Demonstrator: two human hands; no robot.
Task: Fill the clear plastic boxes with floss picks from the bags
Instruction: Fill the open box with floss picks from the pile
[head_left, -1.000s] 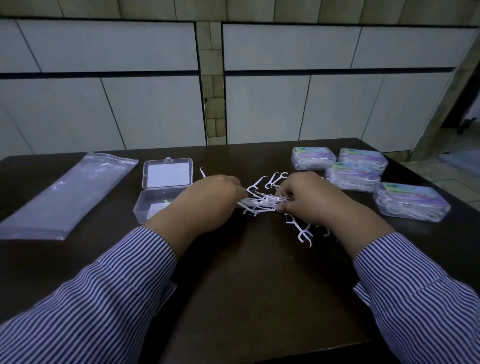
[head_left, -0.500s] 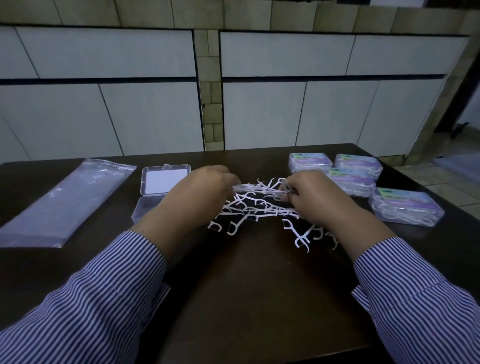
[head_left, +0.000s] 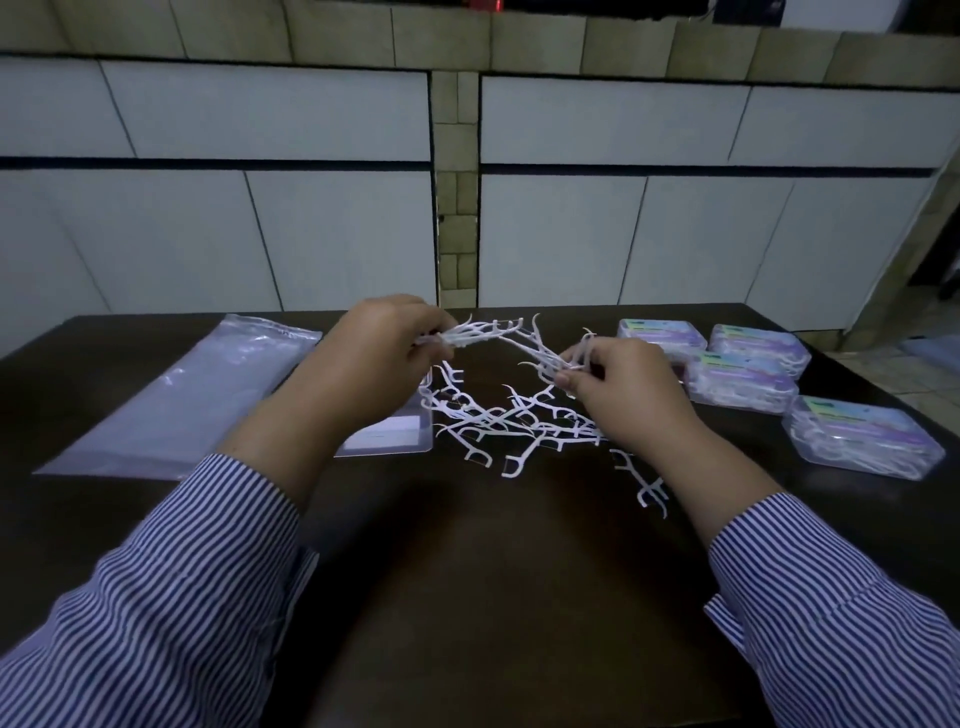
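Both hands are up off the counter (head_left: 467, 597) now; a second ago they were down in the pile, raking picks together. Left hand (head_left: 374, 353) pinches a fanned bunch of floss picks (head_left: 478, 332), centre frame. Right hand (head_left: 618, 379) pinches a smaller bunch (head_left: 550, 358), tips crossing the left bunch. Neither hand is open.

Loose floss picks (head_left: 509, 421) lie spread below the hands, wider than before, and a few trail lower right by the right wrist.

Open clear box (head_left: 395, 436) sits behind the left forearm, mostly hidden; can't tell how full. Four filled boxes (head_left: 743, 384) at right, closed. Bag (head_left: 197, 395) lies flat at left, looks empty.

Read: gathering done, now aligning the bunches. Next is probably loading them into the open box. Risk: tangled picks dropping out.
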